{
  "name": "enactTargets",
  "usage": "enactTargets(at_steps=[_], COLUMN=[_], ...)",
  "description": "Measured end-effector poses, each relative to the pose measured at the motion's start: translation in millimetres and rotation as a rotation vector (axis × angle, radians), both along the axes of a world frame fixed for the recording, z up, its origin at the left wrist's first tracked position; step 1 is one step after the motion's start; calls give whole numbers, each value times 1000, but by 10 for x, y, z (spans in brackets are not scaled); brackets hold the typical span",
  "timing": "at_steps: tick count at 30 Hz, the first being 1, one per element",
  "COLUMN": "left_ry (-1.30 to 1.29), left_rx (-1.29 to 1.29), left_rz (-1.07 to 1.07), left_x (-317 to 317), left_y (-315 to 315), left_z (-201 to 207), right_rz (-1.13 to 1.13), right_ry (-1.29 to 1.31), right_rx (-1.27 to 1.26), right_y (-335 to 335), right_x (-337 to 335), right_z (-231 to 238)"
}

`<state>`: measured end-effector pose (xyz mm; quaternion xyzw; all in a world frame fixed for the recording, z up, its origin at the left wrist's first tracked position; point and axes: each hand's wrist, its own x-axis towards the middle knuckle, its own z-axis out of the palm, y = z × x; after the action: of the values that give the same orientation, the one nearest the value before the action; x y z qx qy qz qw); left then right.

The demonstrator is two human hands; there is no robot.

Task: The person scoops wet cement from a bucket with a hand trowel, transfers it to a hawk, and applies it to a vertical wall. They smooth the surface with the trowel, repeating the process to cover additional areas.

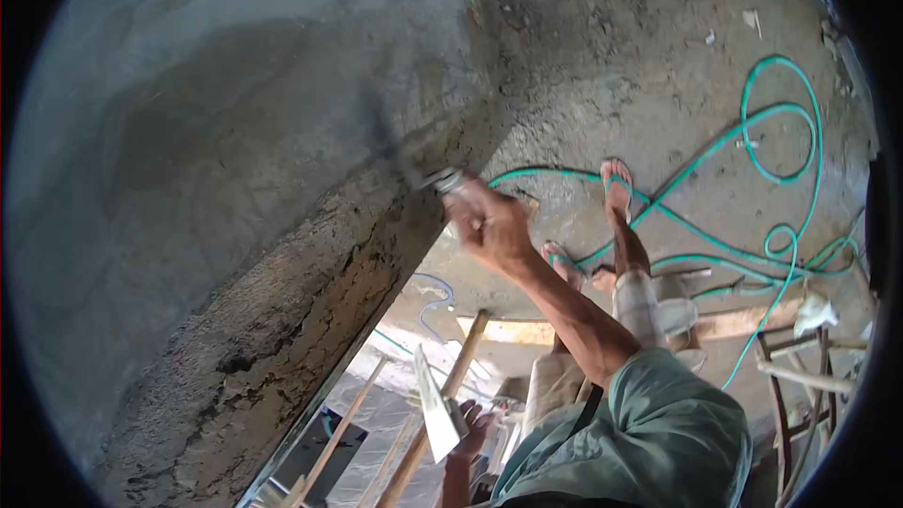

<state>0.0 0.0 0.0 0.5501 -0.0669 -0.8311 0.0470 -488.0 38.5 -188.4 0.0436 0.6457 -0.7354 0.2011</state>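
My right hand (494, 226) is closed around the handle of a trowel, its arm stretched up toward the wall. Motion smears the trowel's dark blade (379, 127), which lies over the grey plastered wall (235, 113); whether it touches cannot be told. Around the blade the plaster is darker and looks damp. Below it runs a rough, cracked band (273, 348) along the wall's edge. Lower down, my left hand (477, 425) grips a flat white board (436, 409), seen nearly edge-on and away from the wall. Part of that hand is hidden behind the board.
A green hose (724, 136) loops across the rough floor (649, 66) and passes by my sandalled feet (617, 179). Wooden poles (451, 376) slant up near my left hand. A plank (743, 320) lies behind my legs, and a wooden frame (795, 386) stands at the lower right.
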Motion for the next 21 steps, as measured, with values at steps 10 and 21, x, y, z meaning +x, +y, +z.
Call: enactTargets(at_steps=[10,21], left_ry=[-347,-334], left_rx=[-106,-71], left_rz=[-82,-19], left_x=[-63,255], left_y=[179,424], left_z=[-272,-588], right_rz=[102,190], right_ry=[-55,-104], right_rx=[153,502], right_y=[-56,134], right_x=[-59,-420], right_z=[-938,-3347])
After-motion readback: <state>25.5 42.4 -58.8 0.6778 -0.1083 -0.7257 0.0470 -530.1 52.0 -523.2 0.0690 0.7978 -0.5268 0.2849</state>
